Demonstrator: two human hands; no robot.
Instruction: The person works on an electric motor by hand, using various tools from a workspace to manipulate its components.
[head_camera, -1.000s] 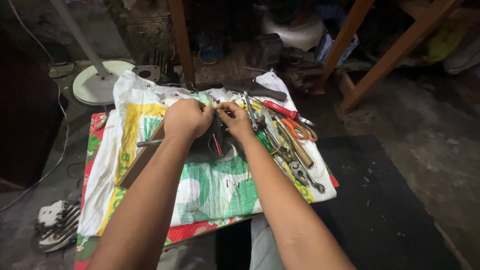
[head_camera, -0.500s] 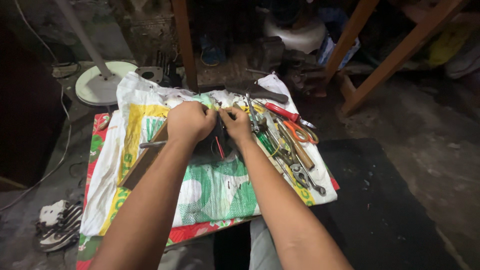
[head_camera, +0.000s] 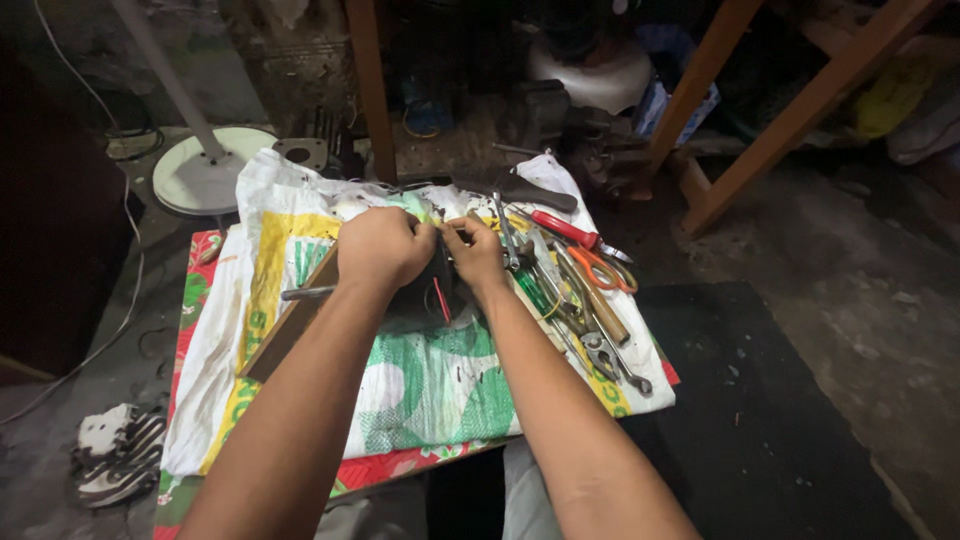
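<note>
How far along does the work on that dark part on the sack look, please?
Laid out already: the tools sit beside the hands on the woven sack. In hand: the left hand and right hand both grip the dark part, with red wires showing. What is left cannot be told; the hands hide it.

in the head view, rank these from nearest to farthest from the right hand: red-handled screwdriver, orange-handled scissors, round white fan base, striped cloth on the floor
1. Red-handled screwdriver: just right of the right hand, on the sack.
2. Orange-handled scissors: a little farther right, among the tools.
3. Round white fan base: up left, beyond the left hand.
4. Striped cloth: far lower left, on the floor.
</note>
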